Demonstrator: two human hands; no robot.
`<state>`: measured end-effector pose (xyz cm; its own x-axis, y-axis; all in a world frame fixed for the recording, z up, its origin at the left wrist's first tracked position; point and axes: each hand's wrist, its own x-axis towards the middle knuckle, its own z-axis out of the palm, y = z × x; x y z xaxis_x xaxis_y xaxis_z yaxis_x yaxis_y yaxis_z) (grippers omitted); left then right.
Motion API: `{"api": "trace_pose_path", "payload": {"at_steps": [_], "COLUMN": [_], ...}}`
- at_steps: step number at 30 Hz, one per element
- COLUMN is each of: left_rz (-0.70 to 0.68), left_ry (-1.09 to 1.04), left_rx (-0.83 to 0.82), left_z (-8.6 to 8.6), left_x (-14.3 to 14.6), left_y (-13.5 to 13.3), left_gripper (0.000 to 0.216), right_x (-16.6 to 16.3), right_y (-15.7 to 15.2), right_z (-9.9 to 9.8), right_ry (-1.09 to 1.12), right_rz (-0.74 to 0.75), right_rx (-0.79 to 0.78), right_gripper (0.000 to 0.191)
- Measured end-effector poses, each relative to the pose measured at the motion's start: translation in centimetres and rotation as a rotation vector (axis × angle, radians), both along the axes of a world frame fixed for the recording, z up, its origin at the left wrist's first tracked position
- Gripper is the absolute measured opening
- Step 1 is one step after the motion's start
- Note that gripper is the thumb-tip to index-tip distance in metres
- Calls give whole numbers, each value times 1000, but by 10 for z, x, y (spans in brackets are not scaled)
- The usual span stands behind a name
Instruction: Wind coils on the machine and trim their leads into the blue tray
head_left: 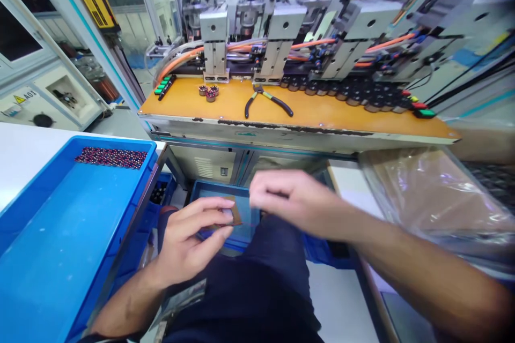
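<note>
My left hand (189, 241) is low in the middle, over my lap, its thumb and fingers pinched on a small brown part (234, 218). A thin reddish wire seems to run from that part towards my right hand (287, 201), which hovers just to the right with its fingers curled together; motion blur hides what they grip. Both hands are above a small blue bin (217, 193) under the bench.
A big blue tray (60, 246) at my left holds a row of small dark coils (111, 157). On the orange bench (322, 112) lie pliers (267, 101), three small coils (209, 91) and a row of dark parts (354, 92). A clear plastic bag (434, 198) sits right.
</note>
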<state>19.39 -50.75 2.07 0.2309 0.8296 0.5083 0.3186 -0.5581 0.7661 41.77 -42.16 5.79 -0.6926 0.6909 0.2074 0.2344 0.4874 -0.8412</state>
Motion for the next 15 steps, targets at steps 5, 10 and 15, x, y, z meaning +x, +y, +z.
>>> {"api": "trace_pose_path", "payload": {"at_steps": [5,10,15], "left_rz": [153,220,277], "left_ry": [-138,-254,-258], "left_rx": [-36,-85,-102], "left_z": [-2,-3,-4], "left_x": [6,8,-4], "left_y": [6,8,4], "left_gripper": [28,22,20], "right_x": [-20,-38,4], "right_y": [109,163,163], "right_z": [8,-4,-11], "right_ry": [-218,-672,-643], "right_rz": [-750,-817,-545], "right_rx": [398,135,246], "right_gripper": [50,87,66]}}
